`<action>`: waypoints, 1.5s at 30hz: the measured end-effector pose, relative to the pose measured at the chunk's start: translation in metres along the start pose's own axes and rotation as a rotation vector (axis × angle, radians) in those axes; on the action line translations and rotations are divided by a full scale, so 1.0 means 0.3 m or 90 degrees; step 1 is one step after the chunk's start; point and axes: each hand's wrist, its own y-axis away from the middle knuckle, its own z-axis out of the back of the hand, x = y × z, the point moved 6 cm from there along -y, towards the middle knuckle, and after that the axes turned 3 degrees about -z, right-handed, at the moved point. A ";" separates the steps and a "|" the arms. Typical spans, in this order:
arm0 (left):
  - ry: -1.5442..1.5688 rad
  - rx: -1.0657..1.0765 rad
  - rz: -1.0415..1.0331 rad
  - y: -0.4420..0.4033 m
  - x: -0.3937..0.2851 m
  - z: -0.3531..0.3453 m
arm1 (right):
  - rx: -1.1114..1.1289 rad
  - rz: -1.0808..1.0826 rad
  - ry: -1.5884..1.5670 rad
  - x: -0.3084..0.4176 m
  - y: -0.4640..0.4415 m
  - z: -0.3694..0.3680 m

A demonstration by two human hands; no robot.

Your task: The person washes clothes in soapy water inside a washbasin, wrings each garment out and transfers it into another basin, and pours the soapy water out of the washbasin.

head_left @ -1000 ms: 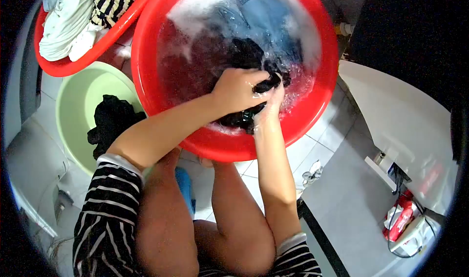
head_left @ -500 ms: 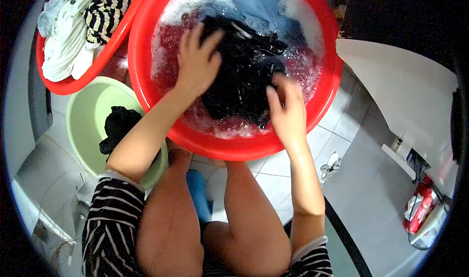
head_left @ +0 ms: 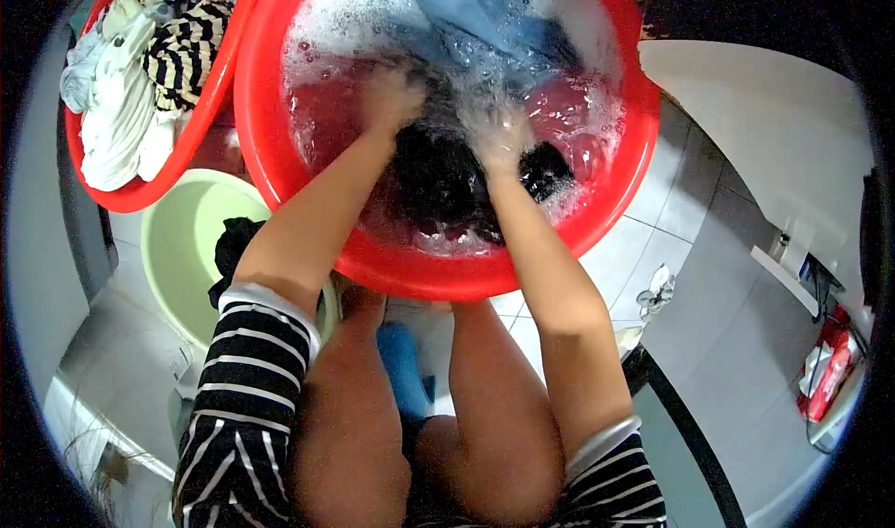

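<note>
Soapy water fills a large red basin (head_left: 447, 284), with a black garment (head_left: 438, 178) lying in its near half and a blue garment (head_left: 466, 6) at its far side. Smeared by motion, my left hand (head_left: 392, 97) is at the upper left of the black garment. Splashing water and foam surround my right hand (head_left: 502, 137), which is over the upper right part of the same garment. The fingers of both hands are too blurred to make out, so their grip is unclear.
At the left, a light green basin (head_left: 182, 248) holds a dark cloth (head_left: 233, 248). Behind it, a red tub (head_left: 140, 195) contains white and striped clothes (head_left: 186, 53). A white curved panel (head_left: 764, 109) stands at the right. A blue slipper (head_left: 401, 370) is on the tiled floor.
The spread black garment has become bunched and more submerged. My right hand has moved left and up, my left slightly right, and water now splashes between them. The view has shifted somewhat.
</note>
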 end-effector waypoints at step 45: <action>-0.203 -0.011 -0.281 0.045 0.033 -0.030 | 0.159 -0.027 0.199 -0.033 0.052 -0.061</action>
